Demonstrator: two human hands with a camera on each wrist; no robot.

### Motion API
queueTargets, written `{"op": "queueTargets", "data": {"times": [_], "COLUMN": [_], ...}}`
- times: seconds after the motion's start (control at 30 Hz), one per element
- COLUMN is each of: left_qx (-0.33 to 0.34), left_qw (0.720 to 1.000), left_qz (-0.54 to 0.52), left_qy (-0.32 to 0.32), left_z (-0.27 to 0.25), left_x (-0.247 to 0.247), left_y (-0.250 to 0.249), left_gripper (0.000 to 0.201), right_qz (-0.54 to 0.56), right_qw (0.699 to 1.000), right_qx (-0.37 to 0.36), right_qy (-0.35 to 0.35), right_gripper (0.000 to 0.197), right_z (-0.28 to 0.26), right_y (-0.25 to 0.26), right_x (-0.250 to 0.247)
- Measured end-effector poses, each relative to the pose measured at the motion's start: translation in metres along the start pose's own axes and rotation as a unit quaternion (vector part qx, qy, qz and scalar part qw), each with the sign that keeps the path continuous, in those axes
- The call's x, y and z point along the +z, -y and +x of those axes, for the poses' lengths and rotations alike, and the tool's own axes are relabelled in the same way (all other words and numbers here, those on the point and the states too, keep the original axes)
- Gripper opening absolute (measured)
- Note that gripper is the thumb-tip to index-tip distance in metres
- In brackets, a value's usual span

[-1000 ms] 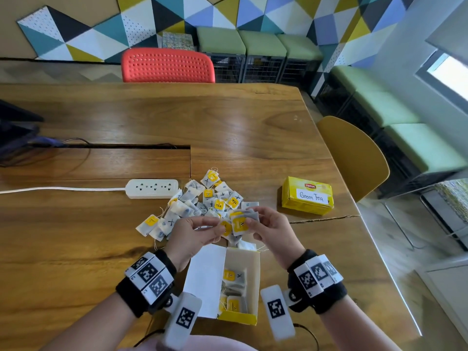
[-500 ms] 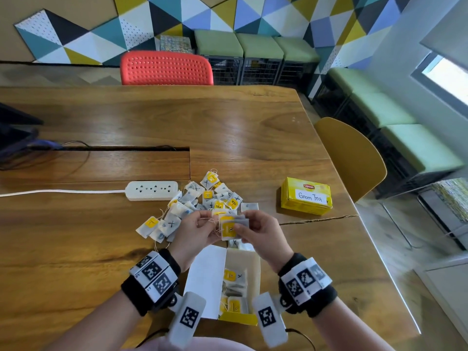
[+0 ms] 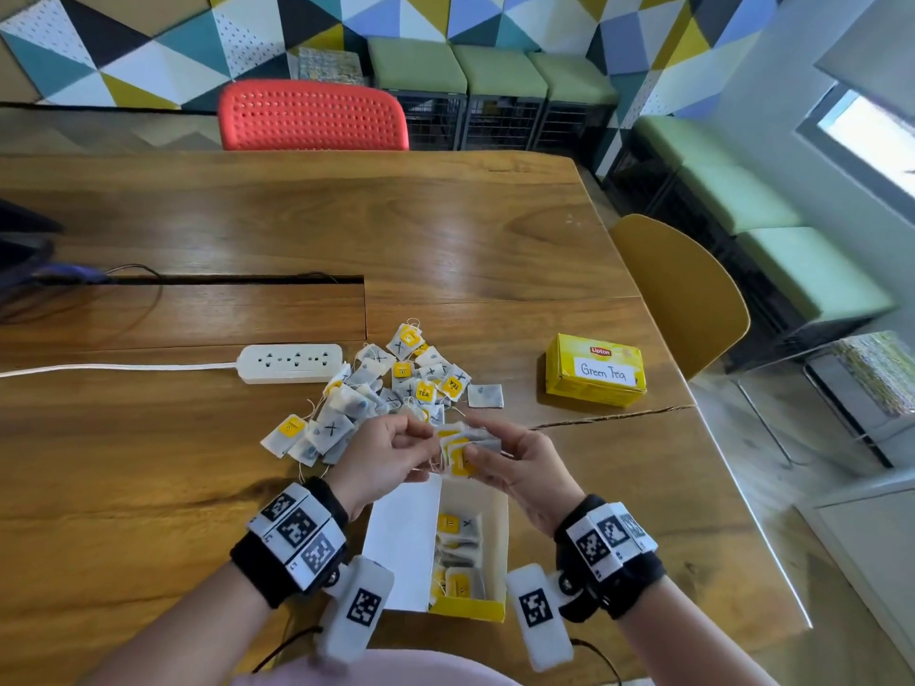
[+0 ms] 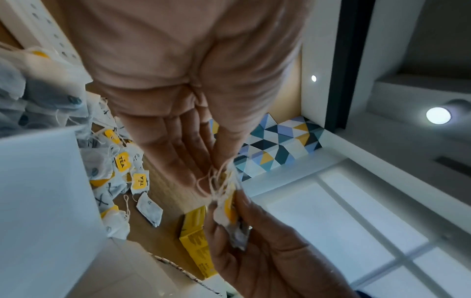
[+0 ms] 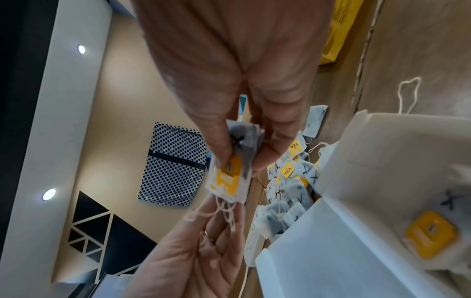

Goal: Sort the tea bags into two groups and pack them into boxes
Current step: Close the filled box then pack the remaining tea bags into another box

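Wooden table (image 3: pixel 148 487): right hand (image 3: pixel 520 467) pinches yellow-tagged tea bags (image 3: pixel 458 450).

- A wall of coloured triangle panels (image 3: pixel 346 22) runs across 12 o'clock.
- A red perforated chair (image 3: pixel 313 116) stands at the wooden bench (image 3: pixel 445 230), far edge.
- Green-cushioned stools (image 3: pixel 495 76) line the wall.
- A mustard chair (image 3: pixel 688 289) sits at 3 o'clock.
- A window (image 3: pixel 876 136) glows at 2 o'clock.

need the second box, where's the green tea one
In the head view, the Green Tea box sits closed on the table's right side, right of the tea bag pile.
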State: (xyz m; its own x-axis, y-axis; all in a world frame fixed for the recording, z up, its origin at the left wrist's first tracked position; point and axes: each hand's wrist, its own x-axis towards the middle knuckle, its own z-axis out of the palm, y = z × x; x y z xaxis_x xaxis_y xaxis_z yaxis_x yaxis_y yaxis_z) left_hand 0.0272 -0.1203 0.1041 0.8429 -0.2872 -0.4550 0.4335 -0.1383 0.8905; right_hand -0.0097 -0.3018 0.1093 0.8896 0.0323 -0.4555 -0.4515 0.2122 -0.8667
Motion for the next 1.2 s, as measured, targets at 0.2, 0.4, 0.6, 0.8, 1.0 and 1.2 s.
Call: {"op": "queueTargets", "data": {"times": [0.2,0.4,0.6,0.8,1.0,1.2], "left_qx": [0.063,-0.008,0.006,0.001,0.007,0.028], "left_qw": [0.962,0.961,0.962,0.964,0.967,0.974], "left_qz": [0.24,0.273,0.269,0.263,0.254,0.216], "left_qy": [-0.112,-0.042,-0.042,-0.039,-0.031,-0.058], "left_z": [0.006,0.0,-0.005,-0.004,-0.001,0.005], "left_x": [-0.024,-0.029,-0.03,-0.032,-0.033,-0.038], "left_y": [0.037,0.065,0.07,0.076,0.08,0.072], "left_gripper": [0.03,0.033,0.032,0.032,0.034,0.022], "right_qz": [-0.251,-0.537,-0.522,-0.616,-0.643,-0.535], "right_qw": [0.964,0.836,0.839,0.775,0.762,0.826], "right_qx": [0.015,0.0,0.055,0.059,0.005,-0.058], "right_qy": [-0.086,-0.109,-0.145,-0.13,-0.081,-0.168], "right_gripper": [0.019,0.018,0.026,0.029,0.022,0.016], "right_z": [-0.011,-0.008,0.019,0.023,0.008,-0.014], "right_y": [-0.029,-0.058,-0.08,-0.082,-0.084,-0.05], "right_x": [-0.011,0.003,0.014,0.013,0.016,-0.002]}}
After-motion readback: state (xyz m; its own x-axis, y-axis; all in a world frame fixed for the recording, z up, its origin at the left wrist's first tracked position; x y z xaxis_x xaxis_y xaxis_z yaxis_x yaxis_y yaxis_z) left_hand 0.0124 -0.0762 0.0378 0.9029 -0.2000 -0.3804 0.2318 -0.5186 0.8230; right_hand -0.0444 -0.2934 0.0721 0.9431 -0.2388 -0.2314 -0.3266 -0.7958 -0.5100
